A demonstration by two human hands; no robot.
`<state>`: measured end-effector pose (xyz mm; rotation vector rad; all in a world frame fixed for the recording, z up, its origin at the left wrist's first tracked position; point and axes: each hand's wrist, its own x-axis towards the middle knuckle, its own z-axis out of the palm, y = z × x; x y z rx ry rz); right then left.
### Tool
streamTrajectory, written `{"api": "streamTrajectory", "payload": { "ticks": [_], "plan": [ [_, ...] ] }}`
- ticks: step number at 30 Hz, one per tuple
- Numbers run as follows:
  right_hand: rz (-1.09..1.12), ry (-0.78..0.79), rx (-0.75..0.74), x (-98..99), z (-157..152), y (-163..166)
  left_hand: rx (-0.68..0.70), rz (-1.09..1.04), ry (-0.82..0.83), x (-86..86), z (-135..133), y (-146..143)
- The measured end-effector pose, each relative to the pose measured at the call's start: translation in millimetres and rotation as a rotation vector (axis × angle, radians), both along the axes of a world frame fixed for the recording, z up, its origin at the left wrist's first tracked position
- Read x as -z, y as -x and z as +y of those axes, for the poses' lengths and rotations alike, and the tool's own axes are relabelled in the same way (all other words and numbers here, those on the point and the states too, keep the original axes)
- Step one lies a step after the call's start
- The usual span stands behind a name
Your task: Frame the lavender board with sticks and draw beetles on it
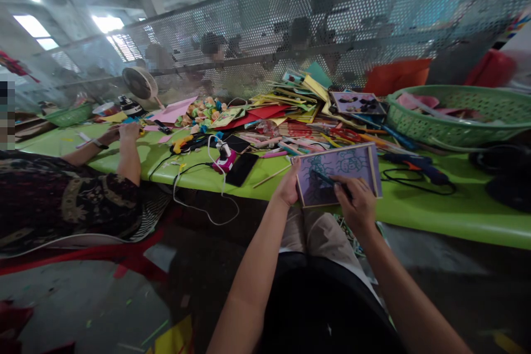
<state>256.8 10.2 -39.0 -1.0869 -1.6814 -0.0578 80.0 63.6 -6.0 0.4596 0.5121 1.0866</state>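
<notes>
My left hand [287, 185] is closed on the left edge of a framed purple board [332, 194], which is tilted over the table's front edge above my lap. Light wooden strips run along the board's borders, and dark line drawings of figures show on its face. In my right hand [355, 199] is a slim dark teal pen [324, 177], pinched between the fingers, its tip over the left drawing. The shadowed lower part of the board makes its detail hard to read.
A lime-green table [415, 210] carries a heap of coloured cards [286, 102], a green basket [452, 133], a glue gun [418, 166], a black phone [243, 170] and a pink power adapter [225, 160]. A white cable hangs off the edge. At left, a co-worker's hands [129, 131] handle small pieces.
</notes>
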Motion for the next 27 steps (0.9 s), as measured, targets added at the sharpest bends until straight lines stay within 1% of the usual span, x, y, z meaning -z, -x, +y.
{"api": "streamTrajectory", "payload": {
  "ticks": [6, 13, 22, 27],
  "plan": [
    [0.004, -0.014, 0.000, 0.9, 0.6, -0.3, 0.021, -0.007, -0.049, 0.9, 0.0, -0.2],
    [-0.003, -0.010, -0.001, 3.2, 3.2, -0.8, 0.003, 0.010, -0.046, 3.8, 1.2, -0.3],
    [-0.015, -0.015, 0.000, 4.6, 4.6, -1.5, -0.004, 0.016, -0.009, -0.8, -0.7, -1.5],
    [-0.012, -0.012, 0.009, 4.9, 4.8, -0.6, -0.006, 0.028, -0.053, -0.5, -0.6, -1.7]
  ]
}}
